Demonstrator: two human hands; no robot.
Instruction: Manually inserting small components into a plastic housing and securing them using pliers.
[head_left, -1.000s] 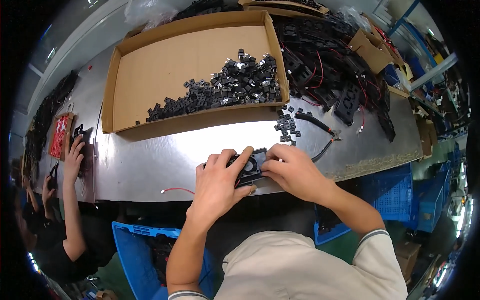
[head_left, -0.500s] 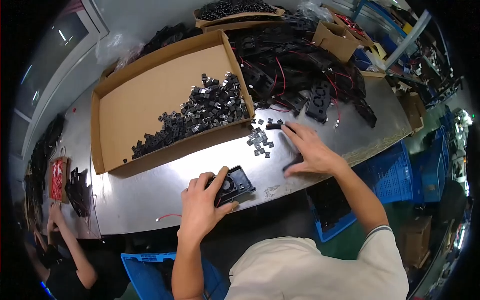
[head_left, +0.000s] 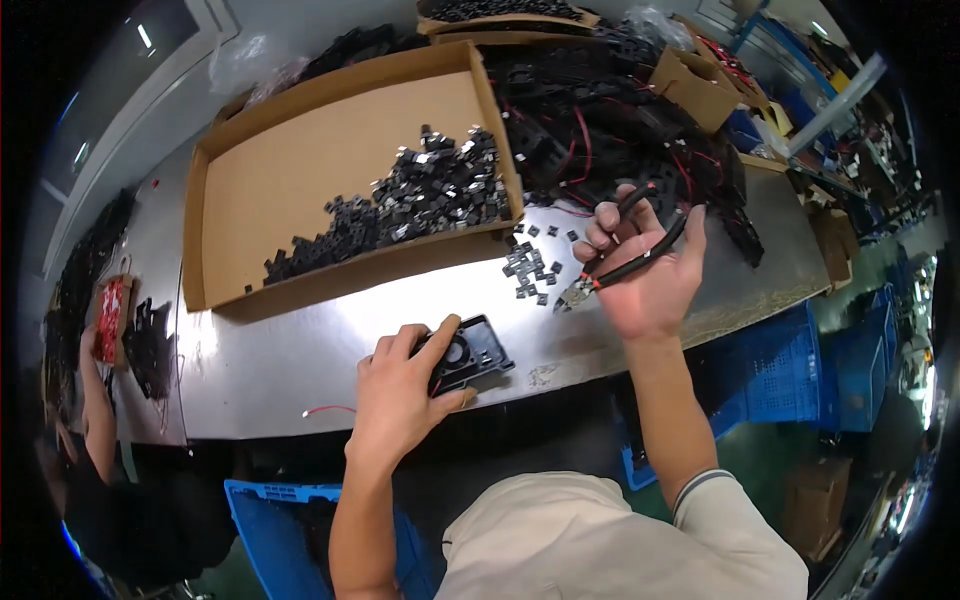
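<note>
My left hand (head_left: 393,390) grips a black plastic housing with a small round fan (head_left: 484,346) near the table's front edge. A thin red wire with a white connector (head_left: 322,409) lies to the left of that hand. Palm up, my right hand (head_left: 655,300) holds a pair of pliers (head_left: 640,264) with black handles and orange accents. Its handles are spread across the fingers, and the metal jaws point down to the left. Beside the jaws, several small dark square pieces (head_left: 524,266) lie scattered on the metal table.
A shallow cardboard box (head_left: 290,150) with a heap of small black parts (head_left: 440,190) stands behind my hands. Black housings with red wires (head_left: 600,130) pile up at the back right. Blue crates (head_left: 775,370) stand below the table. At left, a person's arm (head_left: 98,400) reaches toward a red-filled box (head_left: 113,320).
My right hand has picked up the pliers from the table and turned palm up, lifting them. My left hand still holds the fan housing in nearly the same place. The other person's arm has moved.
</note>
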